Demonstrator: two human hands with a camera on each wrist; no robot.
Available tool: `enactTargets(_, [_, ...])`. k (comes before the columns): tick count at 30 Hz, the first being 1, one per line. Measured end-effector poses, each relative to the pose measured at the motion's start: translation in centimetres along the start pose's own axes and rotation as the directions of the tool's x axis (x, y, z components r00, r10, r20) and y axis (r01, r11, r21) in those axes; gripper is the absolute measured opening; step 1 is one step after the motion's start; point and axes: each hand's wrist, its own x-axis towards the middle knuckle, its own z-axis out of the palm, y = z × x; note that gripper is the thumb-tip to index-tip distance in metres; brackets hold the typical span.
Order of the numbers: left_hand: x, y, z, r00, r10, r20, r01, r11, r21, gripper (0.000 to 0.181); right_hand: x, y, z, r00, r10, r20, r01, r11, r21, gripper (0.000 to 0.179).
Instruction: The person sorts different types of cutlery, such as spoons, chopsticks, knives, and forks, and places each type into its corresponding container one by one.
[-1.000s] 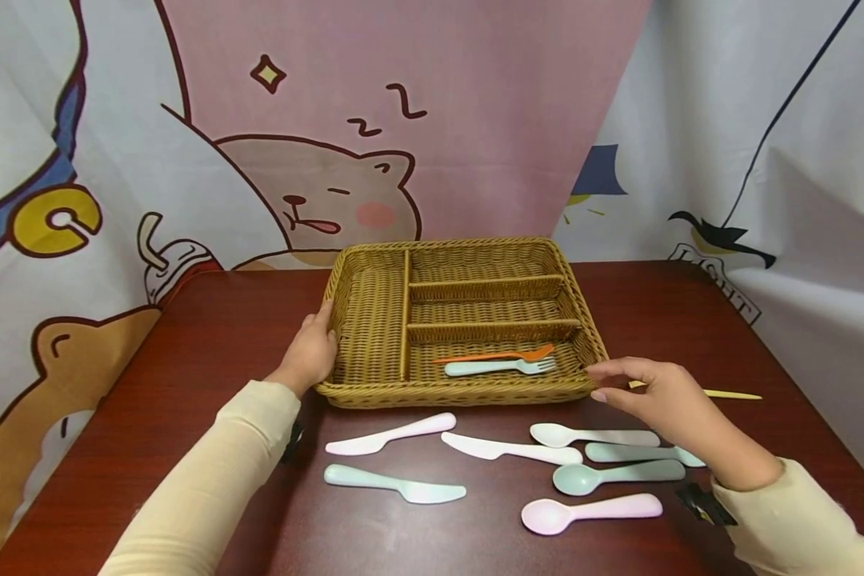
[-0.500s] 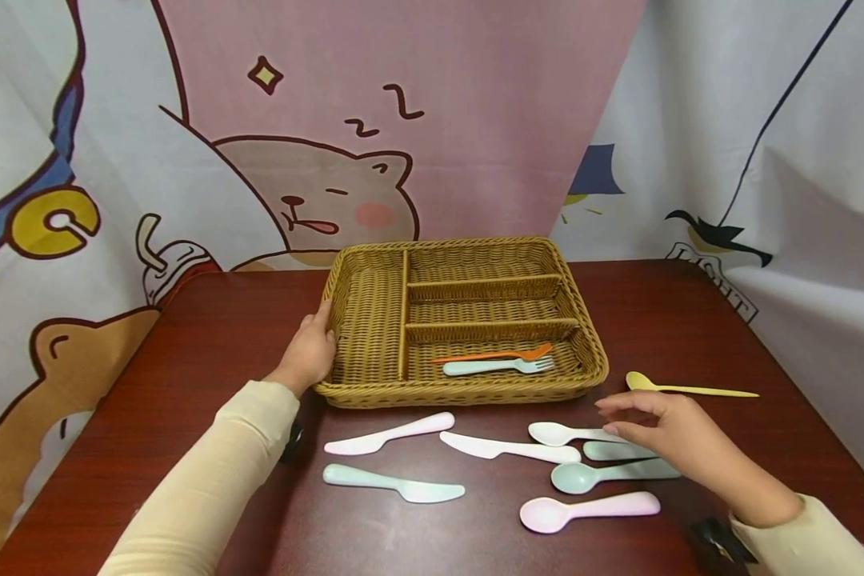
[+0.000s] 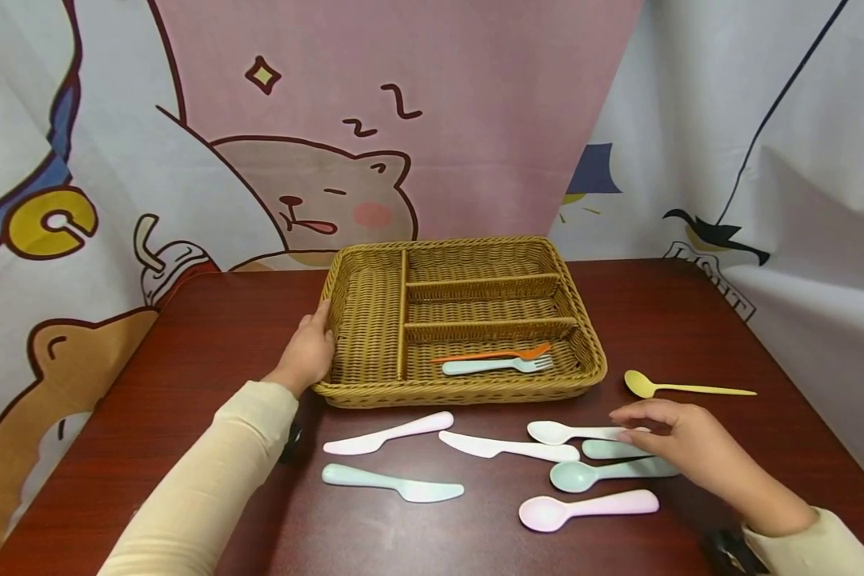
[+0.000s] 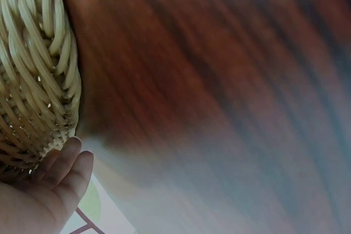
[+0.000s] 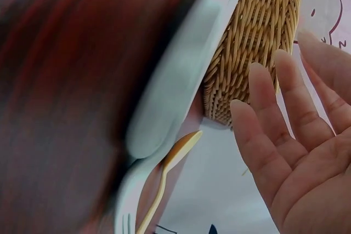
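Observation:
A woven basket (image 3: pixel 490 394) with compartments stands on the table, with an orange fork (image 3: pixel 529 352) and a pale blue fork (image 3: pixel 478 366) in its front compartment. My left hand (image 3: pixel 307 352) rests against its left side, fingers fairly straight on the wicker in the left wrist view. My right hand (image 3: pixel 691 440) hovers over the handles of a white spoon (image 3: pixel 550 433), a mint fork (image 3: pixel 612 450) and a mint spoon (image 3: pixel 576 477). Its fingers are spread and hold nothing in the right wrist view. The hand hides the fork's tines in the head view.
A pink spoon (image 3: pixel 547 514) lies in front, and a yellow spoon (image 3: pixel 641 384) right of the basket. Left of the spoons are a white knife (image 3: pixel 490 446), a pink knife (image 3: pixel 374 438) and a mint knife (image 3: pixel 396 483). A printed curtain (image 3: pixel 504 120) hangs behind the table.
My right hand has moved from the basket's front right corner, down and right, to above the spoon and fork handles. The yellow spoon's bowl has come into sight. My left hand stays at the basket.

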Motion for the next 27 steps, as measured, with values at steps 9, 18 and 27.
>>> enactTargets(9, [0.1,-0.1,0.0,1.0,0.003,-0.003,-0.003,1.0,-0.009,0.059,-0.5,0.4,0.3,0.999,0.024,0.034,-0.025,0.999,0.022,0.022])
enactTargets(18, [0.2,-0.2,0.1,1.0,0.005,-0.006,-0.005,1.0,-0.009,0.058,-1.1,0.6,0.6,0.994,0.027,0.109,-0.03,0.999,0.024,0.021])
enactTargets(27, [0.1,-0.1,0.1,1.0,0.004,-0.002,-0.004,1.0,-0.004,0.059,-1.6,1.3,1.0,0.992,-0.078,0.097,0.081,0.996,-0.022,0.018])
